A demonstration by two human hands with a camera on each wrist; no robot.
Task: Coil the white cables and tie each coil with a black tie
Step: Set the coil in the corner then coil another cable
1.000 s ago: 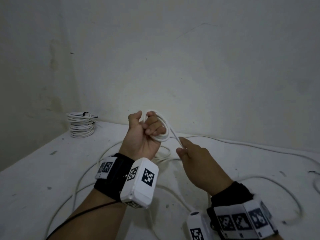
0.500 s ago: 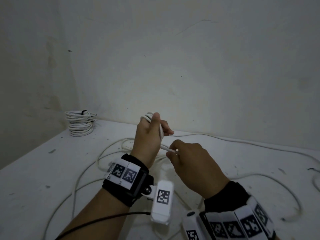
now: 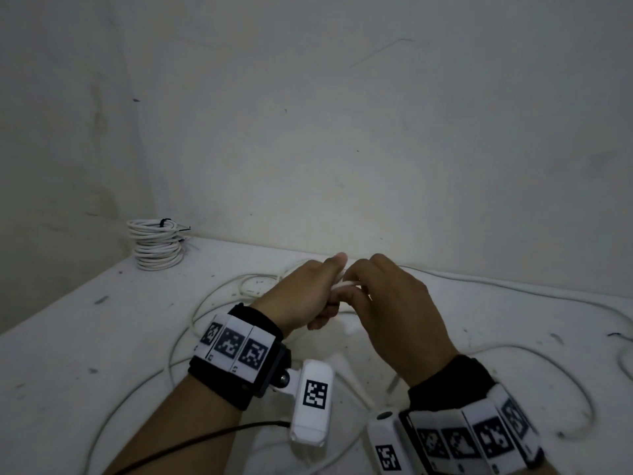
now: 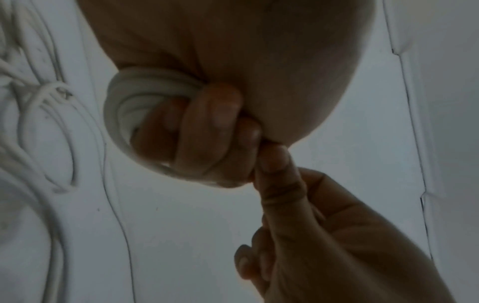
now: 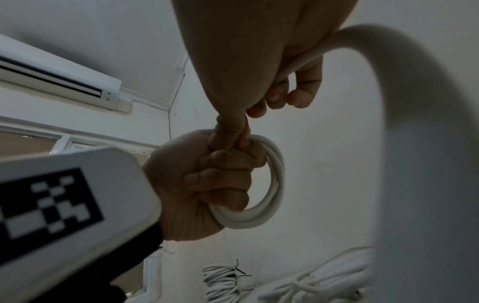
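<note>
My left hand grips a small coil of white cable in its fist just above the table; the loops stick out past its curled fingers. My right hand meets it from the right, with its thumb against the left fist. Its fingers curl round the running white cable, which arcs away from the coil. The rest of this cable lies in loose loops across the table.
A stack of finished white coils with a black tie on top stands in the back left corner by the wall. A thin dark strip lies at the table's right edge. The wall runs close behind my hands.
Both hands have dropped lower towards the table. My left fist turned palm-down with the coil, and my right hand closed in until it touches the left.
</note>
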